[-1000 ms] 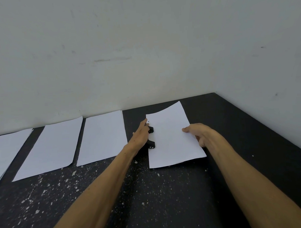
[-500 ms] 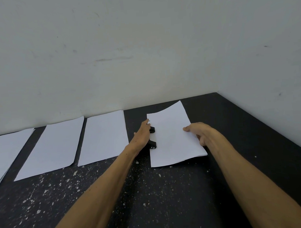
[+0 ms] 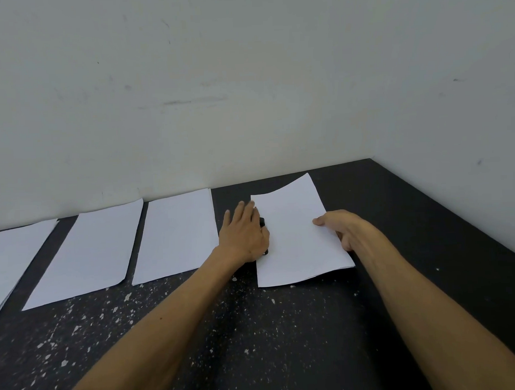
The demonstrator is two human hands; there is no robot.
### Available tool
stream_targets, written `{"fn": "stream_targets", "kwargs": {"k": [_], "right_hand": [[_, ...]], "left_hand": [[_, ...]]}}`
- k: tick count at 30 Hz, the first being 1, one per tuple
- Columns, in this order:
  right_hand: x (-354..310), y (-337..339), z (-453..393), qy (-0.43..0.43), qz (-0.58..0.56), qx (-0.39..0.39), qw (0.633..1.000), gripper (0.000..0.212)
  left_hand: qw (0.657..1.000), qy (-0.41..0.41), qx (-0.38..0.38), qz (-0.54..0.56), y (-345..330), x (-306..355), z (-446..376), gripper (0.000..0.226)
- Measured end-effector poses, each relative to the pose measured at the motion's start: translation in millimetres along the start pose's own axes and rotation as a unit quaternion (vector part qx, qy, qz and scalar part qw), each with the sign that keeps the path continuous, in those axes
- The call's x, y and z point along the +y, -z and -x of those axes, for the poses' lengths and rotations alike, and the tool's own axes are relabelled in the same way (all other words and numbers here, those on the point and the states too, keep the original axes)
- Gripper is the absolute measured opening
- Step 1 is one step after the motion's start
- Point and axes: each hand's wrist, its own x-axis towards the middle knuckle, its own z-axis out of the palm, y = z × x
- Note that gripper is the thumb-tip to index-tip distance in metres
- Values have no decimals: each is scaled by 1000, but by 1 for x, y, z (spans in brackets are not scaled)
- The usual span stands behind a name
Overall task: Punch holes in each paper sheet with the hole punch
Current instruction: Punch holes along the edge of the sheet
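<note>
The person stands at a dark table (image 3: 284,339) in a corner of the room. Their left hand (image 3: 244,234) lies flat on top of the small black hole punch (image 3: 262,223), with the fingers straight, pressing down on it. Only a little bit of the punch peeks out from under the hand. The right hand (image 3: 343,229) pinches the right edge of the sheet (image 3: 295,237), thumb on top and fingers curled under it. The left edge of that sheet goes into the punch. The sheet's long side runs away from the person, toward the wall, and the punch lies along that same edge. So the left hand is the one right on the punch. I think the push is happening now. Three more sheets (image 3: 176,235) lie in a row off to the left, well apart from the punch.
</note>
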Motion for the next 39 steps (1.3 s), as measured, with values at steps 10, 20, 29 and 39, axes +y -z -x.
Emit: {"fn": "stream_targets", "kwargs": {"k": [10, 20, 29, 39], "right_hand": [[1, 0, -2, -5, 6, -1, 1000, 26], [3, -1, -7, 4, 0, 6, 1000, 28], [6, 0, -14, 13, -5, 8, 1000, 22], [7, -2, -16, 16, 0, 17, 1000, 29]], "left_hand": [[997, -30, -4, 67, -4, -4, -1, 47], [981, -33, 19, 190, -15, -12, 1, 45], [984, -14, -1, 177, -30, -19, 6, 57], [983, -14, -11, 182, -27, -19, 7, 57]]}}
